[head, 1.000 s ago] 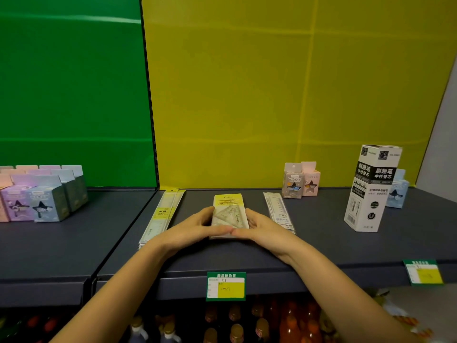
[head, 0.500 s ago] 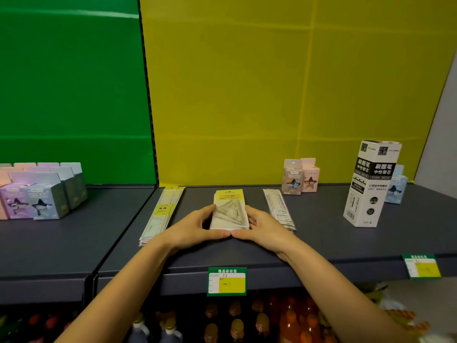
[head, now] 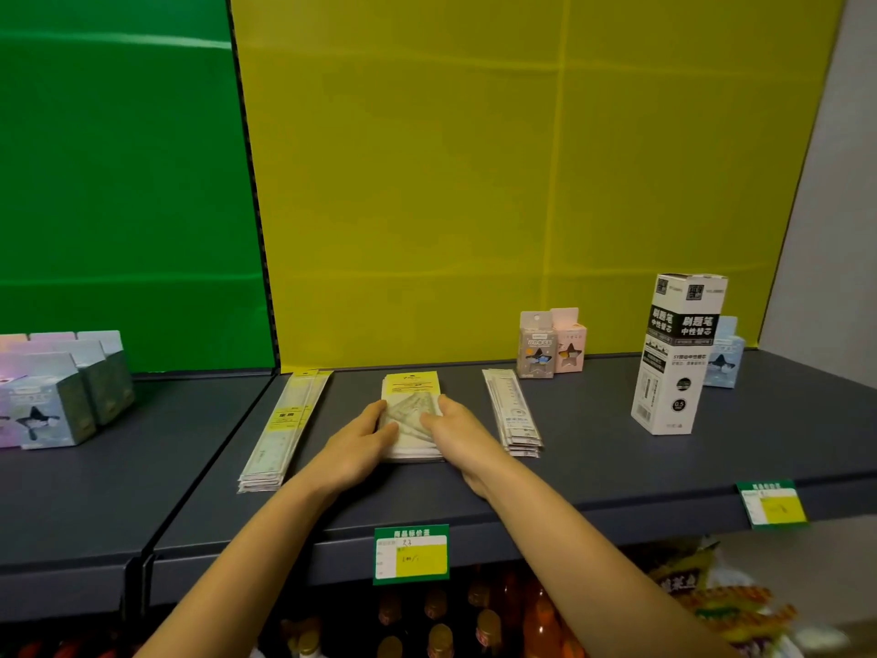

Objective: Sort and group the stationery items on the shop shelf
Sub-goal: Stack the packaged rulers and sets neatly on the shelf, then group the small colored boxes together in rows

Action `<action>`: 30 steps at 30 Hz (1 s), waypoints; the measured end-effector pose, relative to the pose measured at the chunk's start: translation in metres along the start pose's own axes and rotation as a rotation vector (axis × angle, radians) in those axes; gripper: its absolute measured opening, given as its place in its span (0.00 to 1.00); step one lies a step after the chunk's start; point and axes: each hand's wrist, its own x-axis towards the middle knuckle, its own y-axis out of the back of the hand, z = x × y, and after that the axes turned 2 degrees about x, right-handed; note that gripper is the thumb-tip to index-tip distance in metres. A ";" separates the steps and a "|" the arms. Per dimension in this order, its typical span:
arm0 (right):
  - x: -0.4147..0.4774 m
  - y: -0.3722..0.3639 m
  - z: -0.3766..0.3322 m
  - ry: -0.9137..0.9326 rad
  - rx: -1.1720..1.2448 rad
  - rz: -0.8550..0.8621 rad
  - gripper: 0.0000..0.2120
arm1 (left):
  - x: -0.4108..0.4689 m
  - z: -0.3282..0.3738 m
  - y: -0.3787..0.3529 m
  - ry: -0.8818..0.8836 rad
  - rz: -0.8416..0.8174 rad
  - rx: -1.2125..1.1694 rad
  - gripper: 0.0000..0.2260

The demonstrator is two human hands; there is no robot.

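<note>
While I stand at the dark grey shelf (head: 593, 448), its back wall rises in two plain panels: a green panel (head: 118, 182) over the left bay and a yellow panel (head: 474, 182) over the bay I face. Price tags hang on the front edge, one green and yellow price tag (head: 411, 555) below my hands and another price tag (head: 772, 503) toward the right end. Under the shelf I see bottle tops (head: 479, 624) and snack bags (head: 726, 605).

In the middle of my bay, between front and back edge, lies the stack of set-square packs (head: 412, 389): flat clear sleeves with a yellow header card at the far end and a pale triangle showing through. My left hand (head: 360, 434) grips its left edge, fingers curled along the side and thumb on top. My right hand (head: 458, 432) grips the right edge the same way, so the stack is pinched between both hands while lying on the shelf.

To the left, near the bay's left edge, lies a stack of long ruler packs (head: 284, 429), running front to back. Just right of my right hand lies a shorter stack of ruler packs (head: 512, 410). At the back edge stand two small star-printed boxes (head: 553, 344), touching. Toward the right end a tall white refill box (head: 676, 358) stands upright, with a pale blue box (head: 725, 358) behind it. On the left bay sit pastel boxes (head: 52, 401) in rows.
</note>
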 end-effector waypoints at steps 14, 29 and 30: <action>-0.094 0.146 -0.023 0.213 -0.154 -0.276 0.15 | -0.028 0.056 -0.006 -0.401 0.483 0.039 0.05; -0.042 0.388 0.040 0.119 -0.136 0.331 0.08 | 0.085 0.188 -0.125 -0.413 0.007 -0.009 0.06; -0.031 0.396 0.045 0.120 -0.173 0.365 0.12 | 0.097 0.193 -0.132 -0.387 -0.023 -0.053 0.06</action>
